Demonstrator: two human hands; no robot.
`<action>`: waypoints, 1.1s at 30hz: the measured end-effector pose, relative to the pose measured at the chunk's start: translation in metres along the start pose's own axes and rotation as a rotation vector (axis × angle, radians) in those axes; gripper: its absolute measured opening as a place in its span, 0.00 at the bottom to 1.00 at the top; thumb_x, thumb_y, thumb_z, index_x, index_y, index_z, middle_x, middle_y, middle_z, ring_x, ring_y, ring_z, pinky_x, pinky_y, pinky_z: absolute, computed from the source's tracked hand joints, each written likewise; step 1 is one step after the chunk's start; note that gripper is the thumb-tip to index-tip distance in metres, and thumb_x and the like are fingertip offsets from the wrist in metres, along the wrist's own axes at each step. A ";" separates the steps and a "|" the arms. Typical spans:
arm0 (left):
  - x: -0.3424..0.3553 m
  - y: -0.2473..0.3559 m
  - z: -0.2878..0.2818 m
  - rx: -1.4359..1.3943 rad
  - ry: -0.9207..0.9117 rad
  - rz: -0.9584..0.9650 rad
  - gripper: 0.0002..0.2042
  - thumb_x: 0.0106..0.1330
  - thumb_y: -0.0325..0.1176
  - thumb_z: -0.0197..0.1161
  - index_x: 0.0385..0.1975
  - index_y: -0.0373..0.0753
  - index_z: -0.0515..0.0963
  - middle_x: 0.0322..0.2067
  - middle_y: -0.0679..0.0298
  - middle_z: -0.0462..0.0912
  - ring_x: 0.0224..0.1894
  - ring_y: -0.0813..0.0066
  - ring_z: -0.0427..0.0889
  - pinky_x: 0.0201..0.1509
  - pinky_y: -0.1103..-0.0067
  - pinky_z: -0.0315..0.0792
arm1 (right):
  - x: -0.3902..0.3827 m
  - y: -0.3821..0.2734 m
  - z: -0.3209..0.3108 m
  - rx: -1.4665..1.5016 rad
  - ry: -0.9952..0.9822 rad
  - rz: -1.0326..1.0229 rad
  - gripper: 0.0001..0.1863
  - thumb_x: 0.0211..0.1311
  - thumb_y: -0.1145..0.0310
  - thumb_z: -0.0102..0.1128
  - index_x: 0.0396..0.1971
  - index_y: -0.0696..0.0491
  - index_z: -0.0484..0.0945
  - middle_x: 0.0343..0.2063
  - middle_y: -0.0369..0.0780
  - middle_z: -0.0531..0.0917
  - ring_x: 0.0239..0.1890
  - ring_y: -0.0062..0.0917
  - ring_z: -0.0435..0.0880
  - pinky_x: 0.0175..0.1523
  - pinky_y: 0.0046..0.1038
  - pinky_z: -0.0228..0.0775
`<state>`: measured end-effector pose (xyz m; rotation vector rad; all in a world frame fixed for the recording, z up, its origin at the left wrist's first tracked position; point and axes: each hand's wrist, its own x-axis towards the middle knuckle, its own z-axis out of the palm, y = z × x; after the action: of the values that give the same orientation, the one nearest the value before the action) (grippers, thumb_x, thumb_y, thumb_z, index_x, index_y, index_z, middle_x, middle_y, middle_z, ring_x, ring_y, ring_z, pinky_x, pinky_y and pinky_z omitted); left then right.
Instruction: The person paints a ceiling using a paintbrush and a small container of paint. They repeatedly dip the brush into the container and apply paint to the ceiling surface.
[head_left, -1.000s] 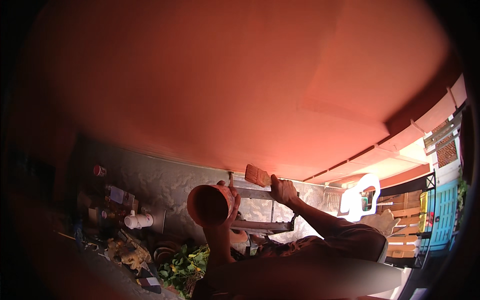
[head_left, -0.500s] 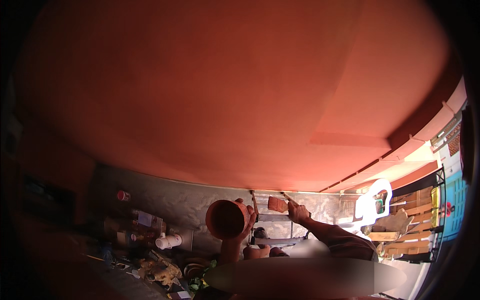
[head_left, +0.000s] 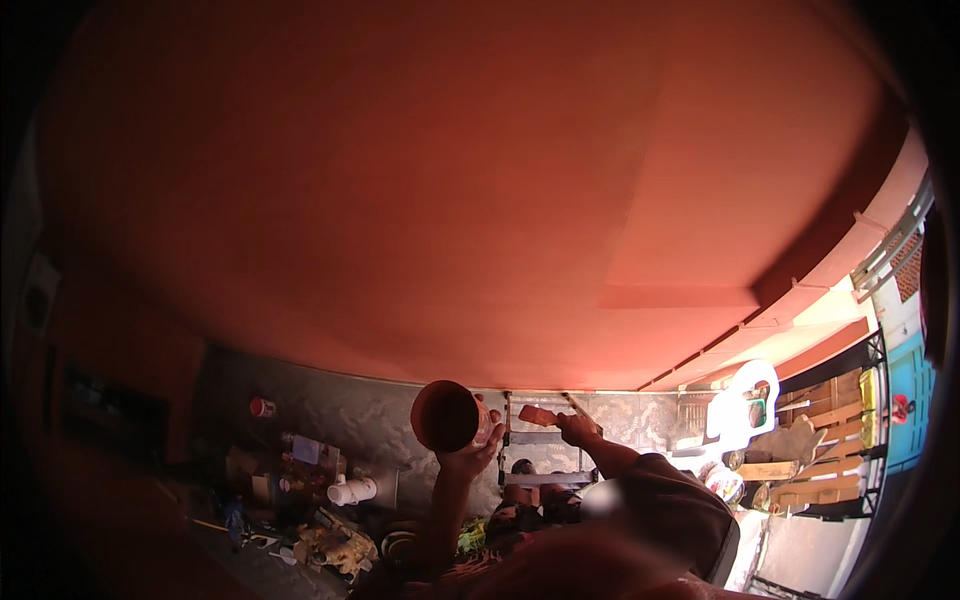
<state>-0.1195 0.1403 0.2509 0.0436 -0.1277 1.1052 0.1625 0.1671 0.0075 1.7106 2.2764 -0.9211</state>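
We see two hands and one pot. Our left hand (head_left: 470, 455) wraps tight around one round pot (head_left: 445, 416) — held up by the orange wall (head_left: 480, 200). Our right hand (head_left: 578, 428) grips one paintbrush (head_left: 540, 415).

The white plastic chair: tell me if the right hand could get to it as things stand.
Probably not. The right hand is closed on a paintbrush raised at the orange wall, and the white plastic chair stands well off to the side, beyond that arm's stretch.
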 end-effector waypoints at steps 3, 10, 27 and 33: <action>0.007 -0.009 0.006 0.012 0.013 0.023 0.36 0.68 0.60 0.60 0.69 0.42 0.68 0.54 0.46 0.71 0.43 0.56 0.74 0.31 0.79 0.77 | -0.019 0.007 0.016 0.072 0.060 0.060 0.12 0.72 0.62 0.51 0.48 0.52 0.75 0.34 0.51 0.88 0.39 0.48 0.89 0.43 0.50 0.80; 0.030 -0.016 0.033 0.046 -0.007 0.012 0.36 0.67 0.59 0.62 0.69 0.42 0.68 0.53 0.47 0.73 0.43 0.57 0.74 0.30 0.80 0.75 | -0.018 0.017 0.037 0.202 0.037 0.042 0.17 0.73 0.56 0.55 0.48 0.55 0.75 0.39 0.53 0.87 0.45 0.51 0.87 0.48 0.53 0.78; 0.127 -0.011 0.040 0.072 0.011 -0.084 0.31 0.68 0.56 0.58 0.63 0.41 0.72 0.49 0.47 0.75 0.39 0.60 0.74 0.27 0.82 0.76 | -0.059 -0.030 -0.181 0.452 0.502 -0.105 0.18 0.66 0.69 0.63 0.52 0.58 0.72 0.29 0.50 0.86 0.34 0.47 0.88 0.35 0.44 0.79; 0.151 -0.016 0.038 0.116 -0.014 -0.107 0.31 0.67 0.55 0.58 0.65 0.42 0.69 0.51 0.46 0.74 0.42 0.59 0.74 0.28 0.82 0.77 | -0.124 -0.053 -0.318 0.915 0.580 -0.286 0.33 0.73 0.75 0.53 0.68 0.53 0.43 0.33 0.51 0.87 0.27 0.32 0.87 0.30 0.29 0.79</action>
<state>-0.0413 0.2630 0.3084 0.1601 -0.0724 1.0051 0.2320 0.2319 0.3395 2.2284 2.7248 -1.9845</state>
